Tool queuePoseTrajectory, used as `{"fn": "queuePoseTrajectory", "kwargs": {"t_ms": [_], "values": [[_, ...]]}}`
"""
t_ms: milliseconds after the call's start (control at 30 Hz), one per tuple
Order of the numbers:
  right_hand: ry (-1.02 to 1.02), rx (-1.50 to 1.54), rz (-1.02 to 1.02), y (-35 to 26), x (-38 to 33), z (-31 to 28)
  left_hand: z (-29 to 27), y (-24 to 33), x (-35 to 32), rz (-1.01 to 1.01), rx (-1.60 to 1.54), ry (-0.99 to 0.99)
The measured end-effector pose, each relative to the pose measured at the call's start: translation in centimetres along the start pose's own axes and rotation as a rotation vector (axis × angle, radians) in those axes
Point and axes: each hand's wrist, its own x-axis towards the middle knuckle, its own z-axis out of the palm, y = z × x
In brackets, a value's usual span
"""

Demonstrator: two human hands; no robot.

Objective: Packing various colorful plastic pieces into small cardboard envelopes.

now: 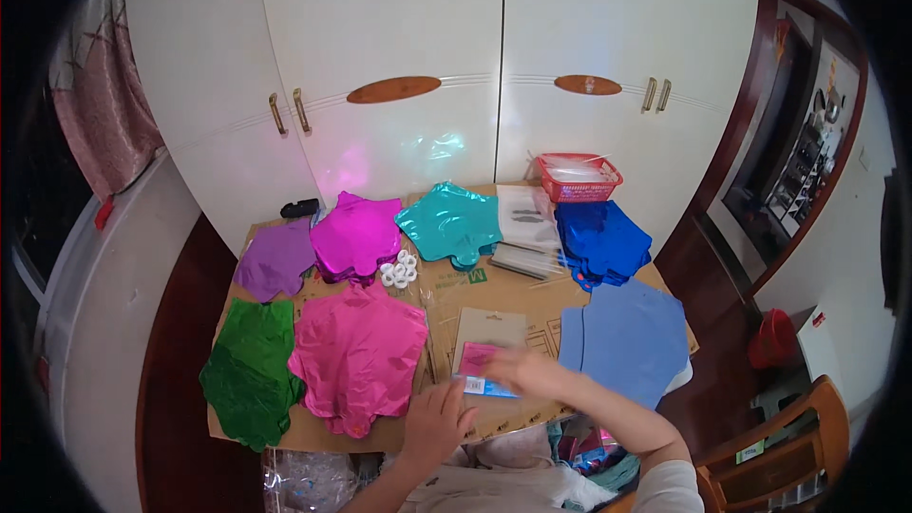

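Note:
My left hand [438, 426] lies at the table's near edge with its fingers stretched out, close to the left side of a flat packet. The packet shows a pink piece [474, 357] at its upper part and a blue-and-white printed strip [491, 387] along its bottom. Over the packet's right side is my right hand [528, 373]; its fingers are blurred, so their grip is unclear. Just beyond, a beige card with a hanging slot [493, 317] rests on the cardboard. To the left of my left hand lies a stack of pink foil balloons [359, 356].
Around the cardboard-covered table [456, 290] lie green [251, 370], purple [275, 258], magenta [357, 236], teal [451, 225] and blue foil balloons [602, 240]. A pale-blue sheet stack [627, 342], white ribbon rolls [399, 270] and a red basket [579, 192] surround the work area. A wooden chair [788, 456] stands right.

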Motion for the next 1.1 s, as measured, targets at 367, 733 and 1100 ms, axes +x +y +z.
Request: {"fn": "queuePoseTrajectory", "kwargs": {"t_ms": [367, 733, 1100], "values": [[0.112, -0.169, 0.248, -1.9, -2.3, 3.5, -1.4, -2.1, -6.2, 0.034, 0.227, -0.175], [0.113, -0.281, 0.199, -1.7, -3.1, 6.0, 0.8, -1.9, -5.8, 0.057, 0.237, -0.222], [0.045, -0.136, 0.210, -1.2, -3.1, 5.2, 4.6, -3.2, -0.5, -0.021, 0.369, -0.250]]}}
